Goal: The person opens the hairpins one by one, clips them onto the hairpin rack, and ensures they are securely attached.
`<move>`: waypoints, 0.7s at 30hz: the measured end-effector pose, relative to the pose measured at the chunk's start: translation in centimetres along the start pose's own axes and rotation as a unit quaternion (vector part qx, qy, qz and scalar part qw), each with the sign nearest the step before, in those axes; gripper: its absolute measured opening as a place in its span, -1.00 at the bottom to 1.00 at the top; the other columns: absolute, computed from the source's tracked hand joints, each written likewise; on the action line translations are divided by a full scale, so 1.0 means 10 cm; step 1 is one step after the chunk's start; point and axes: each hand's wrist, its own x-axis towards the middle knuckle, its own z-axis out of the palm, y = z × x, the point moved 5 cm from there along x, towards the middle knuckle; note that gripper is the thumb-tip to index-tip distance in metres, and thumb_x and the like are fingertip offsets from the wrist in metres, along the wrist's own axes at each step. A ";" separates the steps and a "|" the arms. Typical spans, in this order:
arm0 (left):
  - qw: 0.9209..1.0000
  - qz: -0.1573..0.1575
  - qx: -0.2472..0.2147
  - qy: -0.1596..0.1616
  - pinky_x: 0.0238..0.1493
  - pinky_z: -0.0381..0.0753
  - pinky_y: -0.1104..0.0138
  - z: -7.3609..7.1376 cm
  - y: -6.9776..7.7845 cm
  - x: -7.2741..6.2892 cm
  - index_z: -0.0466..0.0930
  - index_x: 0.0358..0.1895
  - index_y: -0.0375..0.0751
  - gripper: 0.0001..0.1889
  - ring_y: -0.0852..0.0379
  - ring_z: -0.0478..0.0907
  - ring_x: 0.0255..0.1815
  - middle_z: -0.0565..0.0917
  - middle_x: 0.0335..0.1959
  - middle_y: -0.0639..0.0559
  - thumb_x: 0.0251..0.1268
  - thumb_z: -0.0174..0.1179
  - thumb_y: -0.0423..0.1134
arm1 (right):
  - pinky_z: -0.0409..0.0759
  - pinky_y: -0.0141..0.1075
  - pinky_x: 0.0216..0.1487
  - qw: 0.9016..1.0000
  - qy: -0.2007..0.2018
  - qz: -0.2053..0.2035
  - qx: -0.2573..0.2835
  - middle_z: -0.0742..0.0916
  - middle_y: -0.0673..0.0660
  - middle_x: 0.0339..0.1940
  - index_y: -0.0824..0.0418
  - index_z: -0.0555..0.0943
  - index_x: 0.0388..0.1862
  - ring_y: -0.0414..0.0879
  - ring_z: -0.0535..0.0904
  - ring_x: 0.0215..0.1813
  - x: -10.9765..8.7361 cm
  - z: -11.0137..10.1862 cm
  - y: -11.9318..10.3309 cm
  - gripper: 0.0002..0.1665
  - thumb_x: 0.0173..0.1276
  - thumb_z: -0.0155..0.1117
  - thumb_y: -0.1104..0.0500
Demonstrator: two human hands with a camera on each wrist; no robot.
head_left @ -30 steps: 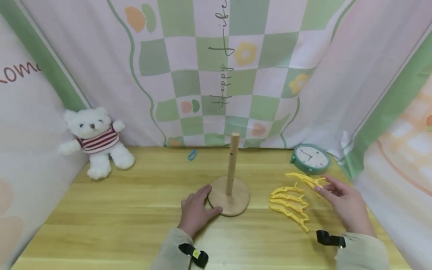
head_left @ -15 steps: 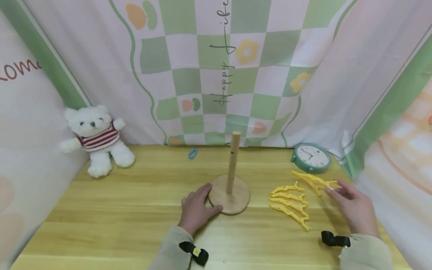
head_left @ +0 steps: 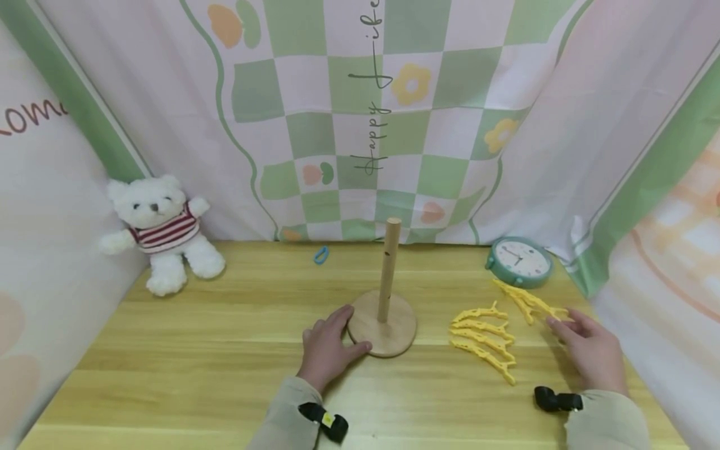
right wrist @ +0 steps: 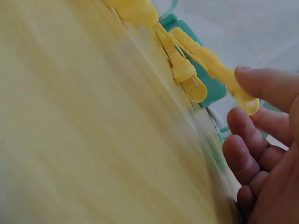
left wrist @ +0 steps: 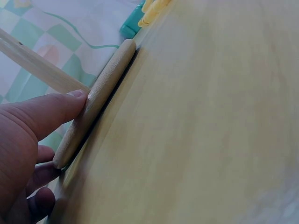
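Note:
A wooden stand (head_left: 388,272) with an upright post on a round base is near the middle of the table. My left hand (head_left: 329,350) grips the left edge of that base between thumb and fingers; in the left wrist view the thumb (left wrist: 60,109) lies against the rim. At the right, my right hand (head_left: 593,350) pinches one end of a yellow plastic branch (head_left: 529,300) with thumb and forefinger. The branch's forked far end points toward the clock. To its left, several more yellow branches (head_left: 484,337) lie side by side on the tabletop.
A green round clock (head_left: 519,262) lies at the back right, just behind the pinched branch. Farther left are a small blue ring-like clip (head_left: 321,255) and a white teddy bear (head_left: 165,234) in a striped shirt. Patterned curtains (head_left: 360,125) enclose the wooden table (head_left: 197,362).
My right hand has moved right and slightly toward me, carrying the yellow branch away from the others and lower in view. The left hand has kept its grip on the stand's base.

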 end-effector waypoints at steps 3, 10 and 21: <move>1.000 0.000 -0.001 0.000 0.03 0.23 0.03 0.00 0.00 0.00 0.38 0.46 -0.04 -0.11 -0.03 0.47 0.19 0.40 0.48 0.06 0.06 0.42 0.25 | 0.30 -0.34 -0.19 1.000 0.001 0.004 -0.008 0.53 -0.51 -0.41 0.36 0.30 0.49 -0.54 0.36 -0.30 0.01 0.01 0.02 -0.03 0.39 0.25 -0.28; 1.000 -0.001 -0.002 0.000 0.03 0.23 0.04 -0.01 0.00 0.00 0.37 0.47 -0.03 -0.11 -0.02 0.46 0.19 0.39 0.48 0.08 0.07 0.42 0.25 | 0.42 -0.47 -0.35 0.998 0.025 0.037 0.048 0.51 -0.57 -0.48 0.33 0.28 0.52 -0.52 0.44 -0.37 0.02 -0.01 0.11 0.00 0.33 0.35 -0.25; 1.000 -0.002 -0.004 -0.001 0.03 0.24 0.03 -0.01 0.01 -0.01 0.38 0.47 -0.04 -0.11 -0.02 0.47 0.18 0.40 0.48 0.07 0.07 0.42 0.24 | 0.38 -0.40 -0.36 0.998 0.031 0.047 0.002 0.52 -0.48 -0.48 0.34 0.34 0.47 -0.47 0.40 -0.41 0.10 -0.11 0.22 -0.03 0.35 0.30 -0.28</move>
